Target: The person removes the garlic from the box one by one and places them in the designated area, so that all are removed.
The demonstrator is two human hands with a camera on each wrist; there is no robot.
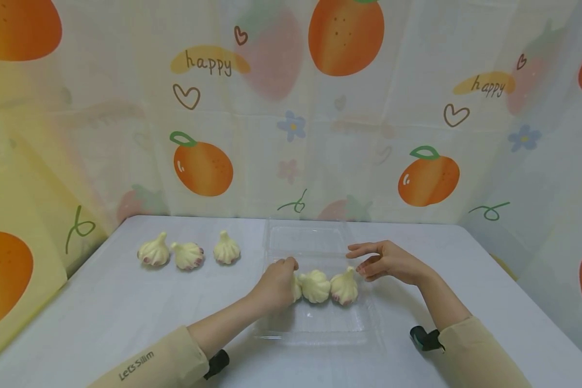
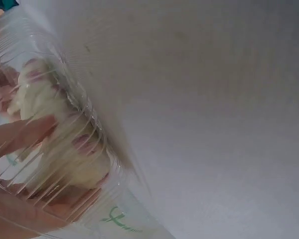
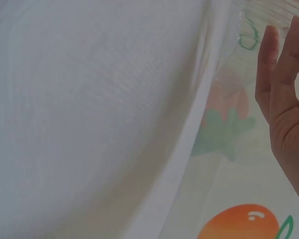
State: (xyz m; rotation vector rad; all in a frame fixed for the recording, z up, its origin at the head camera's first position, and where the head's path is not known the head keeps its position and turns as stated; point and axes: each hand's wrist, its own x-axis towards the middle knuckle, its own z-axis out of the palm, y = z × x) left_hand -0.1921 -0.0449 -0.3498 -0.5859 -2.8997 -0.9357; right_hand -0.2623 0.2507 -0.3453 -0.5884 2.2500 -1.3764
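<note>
In the head view, a clear plastic container [image 1: 320, 322] lies with its lid [image 1: 305, 237] folded back toward the wall. Inside it a row of pale garlic bulbs runs across: a middle bulb [image 1: 315, 286], a right bulb [image 1: 344, 286], and a left bulb [image 1: 297, 289] mostly hidden by my left hand [image 1: 274, 285]. That hand grips the left bulb; the left wrist view shows thumb and fingers around this garlic bulb [image 2: 74, 154] through the plastic wall. My right hand [image 1: 390, 263] hovers beside the right bulb, fingers loosely bent and holding nothing.
Three more garlic bulbs stand on the white table [image 1: 102, 302] at the back left: one outermost [image 1: 153, 250], one tipped over [image 1: 188, 255], one nearer the container [image 1: 226, 249]. A printed curtain [image 1: 349, 161] hangs behind the table.
</note>
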